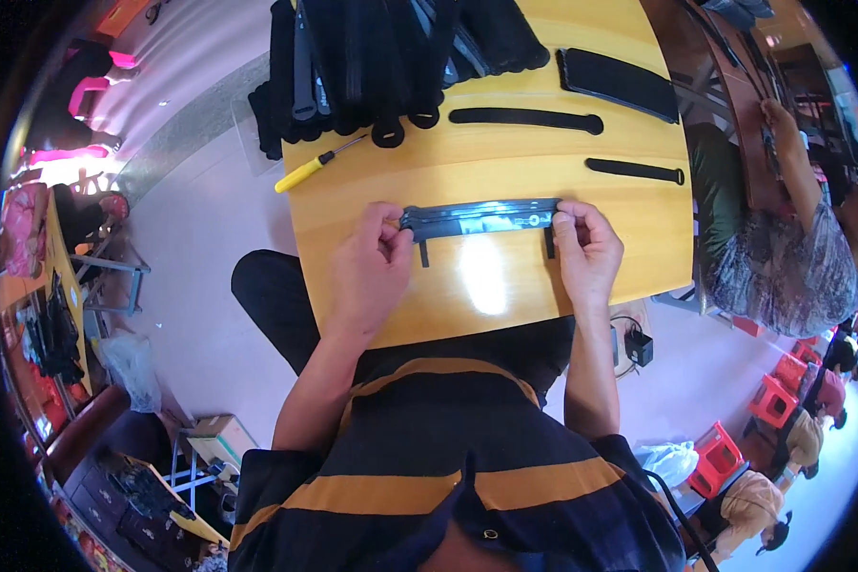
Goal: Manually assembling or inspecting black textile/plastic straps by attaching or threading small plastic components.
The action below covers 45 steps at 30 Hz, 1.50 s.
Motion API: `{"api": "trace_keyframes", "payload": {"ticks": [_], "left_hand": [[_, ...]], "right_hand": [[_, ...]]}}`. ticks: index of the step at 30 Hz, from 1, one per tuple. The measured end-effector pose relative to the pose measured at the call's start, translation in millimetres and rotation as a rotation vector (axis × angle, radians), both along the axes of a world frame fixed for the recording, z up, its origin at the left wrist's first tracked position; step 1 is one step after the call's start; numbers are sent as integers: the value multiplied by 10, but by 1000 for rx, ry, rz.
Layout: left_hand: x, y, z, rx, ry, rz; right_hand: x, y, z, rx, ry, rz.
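Held level just above the yellow table [582, 286] is a long, narrow, glossy black strip-like packet [481, 219] with a shiny pale patch. My left hand [374, 272] pinches its left end, and my right hand [589, 250] pinches its right end between thumb and fingers. Two short dark strips show under it. Beyond the packet lie a black strap with a rounded end [524, 119] and a shorter black strap [634, 171]. To the upper left rests a screwdriver with a yellow handle [300, 175].
A large heap of black straps [372, 57] covers the table's far left. At the far right lies a flat black bundle [620, 84]. Another person [782, 257] sits to the right of the table. Red stools [715, 460] stand on the floor at the lower right.
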<state>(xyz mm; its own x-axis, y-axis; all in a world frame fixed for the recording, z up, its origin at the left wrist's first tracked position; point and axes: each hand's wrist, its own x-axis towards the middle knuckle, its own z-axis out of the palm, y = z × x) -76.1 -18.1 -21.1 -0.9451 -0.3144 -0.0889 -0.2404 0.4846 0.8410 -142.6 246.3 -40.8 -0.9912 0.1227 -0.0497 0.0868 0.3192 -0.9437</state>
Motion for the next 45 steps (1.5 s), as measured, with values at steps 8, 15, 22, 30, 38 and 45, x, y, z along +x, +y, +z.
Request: {"api": "trace_keyframes", "payload": {"ticks": [8,15,22,30,38,45], "left_hand": [[-16,7,20,-35,41,-18],[-28,0,17,-33,43,-23],[-41,-11,40,-46,56,-27],[-40,-68,34,-104,39,-71],[-22,-184,85,-140,-19,-83],[238,-339,22,-155,164,-23]], "right_hand": [[1,-24,56,63,21,-1],[-15,-46,63,92,45,-9],[-47,-51,91,146,59,-6],[-73,-8,22,168,33,15],[-136,117,-48,197,53,66],[-29,-77,329,513,395,70]]}}
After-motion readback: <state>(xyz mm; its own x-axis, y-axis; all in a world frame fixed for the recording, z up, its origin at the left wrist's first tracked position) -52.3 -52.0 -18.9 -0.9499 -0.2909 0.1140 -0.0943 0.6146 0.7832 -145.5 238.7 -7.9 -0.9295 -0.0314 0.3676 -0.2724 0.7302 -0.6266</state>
